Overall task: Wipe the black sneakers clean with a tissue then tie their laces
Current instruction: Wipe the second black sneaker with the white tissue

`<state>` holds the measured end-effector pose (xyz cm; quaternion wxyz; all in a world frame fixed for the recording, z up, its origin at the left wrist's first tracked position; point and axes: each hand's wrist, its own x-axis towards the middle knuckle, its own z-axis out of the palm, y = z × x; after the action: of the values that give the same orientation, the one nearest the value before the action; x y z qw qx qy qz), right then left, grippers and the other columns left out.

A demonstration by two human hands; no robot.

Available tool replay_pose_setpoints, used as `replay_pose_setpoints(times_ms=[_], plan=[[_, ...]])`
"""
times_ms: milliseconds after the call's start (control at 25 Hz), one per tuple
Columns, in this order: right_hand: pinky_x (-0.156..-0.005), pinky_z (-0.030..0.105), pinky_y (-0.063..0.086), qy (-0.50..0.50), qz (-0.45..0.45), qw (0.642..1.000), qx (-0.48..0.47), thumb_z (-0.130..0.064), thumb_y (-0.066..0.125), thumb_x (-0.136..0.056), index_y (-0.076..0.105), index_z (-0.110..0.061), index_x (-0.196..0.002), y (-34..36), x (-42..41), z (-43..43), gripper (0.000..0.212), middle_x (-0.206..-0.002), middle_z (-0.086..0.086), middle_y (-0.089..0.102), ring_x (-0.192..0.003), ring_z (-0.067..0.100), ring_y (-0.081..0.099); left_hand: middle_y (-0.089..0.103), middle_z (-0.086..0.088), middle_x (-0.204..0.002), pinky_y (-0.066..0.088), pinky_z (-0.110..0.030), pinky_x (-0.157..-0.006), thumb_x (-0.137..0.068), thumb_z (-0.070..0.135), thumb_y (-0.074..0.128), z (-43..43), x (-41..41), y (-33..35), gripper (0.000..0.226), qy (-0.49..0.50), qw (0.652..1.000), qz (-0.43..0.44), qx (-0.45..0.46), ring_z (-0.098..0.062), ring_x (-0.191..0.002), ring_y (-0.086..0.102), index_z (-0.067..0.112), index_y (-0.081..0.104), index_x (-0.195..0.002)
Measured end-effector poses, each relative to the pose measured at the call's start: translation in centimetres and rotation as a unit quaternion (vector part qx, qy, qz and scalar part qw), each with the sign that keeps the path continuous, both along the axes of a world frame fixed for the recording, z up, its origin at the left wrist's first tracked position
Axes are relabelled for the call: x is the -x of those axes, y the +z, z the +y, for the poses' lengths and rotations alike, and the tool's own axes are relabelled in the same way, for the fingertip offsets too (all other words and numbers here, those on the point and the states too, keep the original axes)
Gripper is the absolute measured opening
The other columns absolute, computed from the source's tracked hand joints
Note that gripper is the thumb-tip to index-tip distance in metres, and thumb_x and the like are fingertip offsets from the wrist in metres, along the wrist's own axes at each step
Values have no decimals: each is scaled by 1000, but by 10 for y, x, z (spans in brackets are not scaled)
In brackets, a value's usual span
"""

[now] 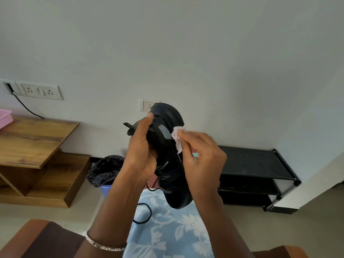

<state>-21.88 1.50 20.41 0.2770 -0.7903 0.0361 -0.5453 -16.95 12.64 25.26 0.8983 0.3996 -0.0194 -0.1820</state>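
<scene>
Now left hand [142,148] grips sneaker [167,146], right hand [201,155] fingers pinch tissue [177,135]. Thin tissue might rip; loose lace [143,213] could snag.

White wall [186,43] with sockets [40,91]. Wooden unit [33,140] left, black shoe rack [251,162] right. Blue floral mat [171,229] on pale floor [297,220].
</scene>
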Motion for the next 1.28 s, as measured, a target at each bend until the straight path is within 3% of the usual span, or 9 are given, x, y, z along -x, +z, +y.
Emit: replay_pose_setpoints(times_ms=[120, 280, 400, 480, 640, 840, 960, 1200, 1280], plan=[[-70, 26, 55, -9, -20, 999, 23, -11, 74, -88, 80, -8, -97, 16, -11, -1, 11, -89, 0, 74, -79, 17, 69, 78, -9, -87, 62, -30, -71, -100, 36, 51, -6, 3, 1, 40, -20, 1000, -22, -10, -19, -79, 75, 13, 80, -83], [-74, 17, 54, 12, 32, 999, -13, -15, 73, -90, 79, -5, -104, -20, 1, -6, 18, -91, 3, 73, -81, 17, 70, 78, -7, -88, 62, -33, -70, -97, 37, 58, -4, -7, 1, 27, 31, 999, -9, -12, -20, -80, 76, 13, 70, -100], [-77, 7, 50, 22, 60, 997, -49, -15, 72, -89, 79, -5, -102, -33, 10, -7, 18, -92, 3, 74, -83, 16, 72, 79, -5, -90, 62, -37, -78, -96, 38, 60, -3, -13, -1, 25, 51, 999, 3, -8, -22, -88, 75, 16, 70, -101], [-75, 10, 51, 26, 49, 998, -35, -10, 72, -89, 79, -5, -102, -19, 4, -9, 16, -91, 3, 74, -82, 15, 71, 78, -8, -92, 61, -37, -77, -96, 37, 59, -8, -8, -1, 28, 30, 999, 7, -12, -24, -89, 75, 13, 71, -102], [-73, 21, 54, 25, 23, 999, -1, -9, 69, -91, 78, -9, -106, 20, -12, -7, 17, -94, 2, 73, -85, 16, 69, 77, -6, -87, 60, -29, -73, -101, 32, 51, -22, 5, -1, 35, -27, 1000, -7, -12, -16, -79, 75, 15, 77, -86], [-79, 16, 53, 43, 62, 997, -31, -2, 70, -92, 77, -7, -105, -16, 0, -7, 15, -98, 1, 74, -91, 14, 70, 78, -8, -87, 61, -33, -68, -95, 32, 61, -13, -7, 0, 22, 36, 999, 33, 11, -22, -79, 75, 12, 69, -99], [-78, 23, 56, 36, 95, 992, -74, -1, 71, -91, 77, -9, -102, -37, 8, -5, 15, -98, -2, 74, -93, 9, 69, 78, -2, -79, 60, -36, -73, -94, 35, 61, -7, -14, 0, 19, 75, 996, 40, 31, -19, -80, 74, 17, 67, -99], [-89, 21, 53, 66, 53, 996, -42, -6, 63, -97, 76, -13, -109, -5, -1, 16, 19, -105, -3, 73, -102, 12, 66, 69, -7, -80, 50, -31, -67, -96, 38, 56, -18, -9, 1, 31, 22, 992, 86, 94, -18, -68, 65, 10, 68, -91], [-89, 27, 54, 55, 58, 996, -26, -10, 61, -98, 76, -13, -108, -17, 2, 17, 18, -106, -3, 72, -102, 13, 66, 74, -7, -83, 57, -30, -69, -98, 35, 53, -15, -14, 2, 29, 39, 988, 77, 132, -19, -72, 71, 11, 68, -94]])
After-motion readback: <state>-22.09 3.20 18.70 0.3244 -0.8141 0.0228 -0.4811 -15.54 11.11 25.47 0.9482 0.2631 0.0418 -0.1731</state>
